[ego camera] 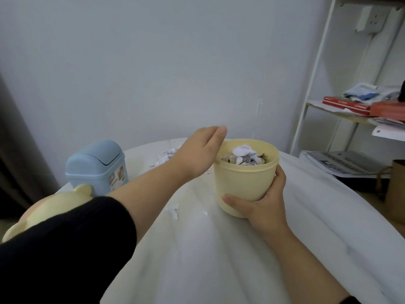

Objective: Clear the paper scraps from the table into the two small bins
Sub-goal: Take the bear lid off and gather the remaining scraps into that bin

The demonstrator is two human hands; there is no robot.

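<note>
Table [219, 260] shows loose scraps [173, 210] near and far; your right hand [263, 205] grips nearly full yellow bin [245, 185]; left hand [203, 150] flat, seemingly empty.

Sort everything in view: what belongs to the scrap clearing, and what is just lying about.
Job: yellow bin, gripped by the right hand; blue bin; paper scraps on the table; left hand.
Lying about: shelf unit, red books, folded cloth, newspaper stack, brown bag, pale yellow bear-eared piece.
</note>
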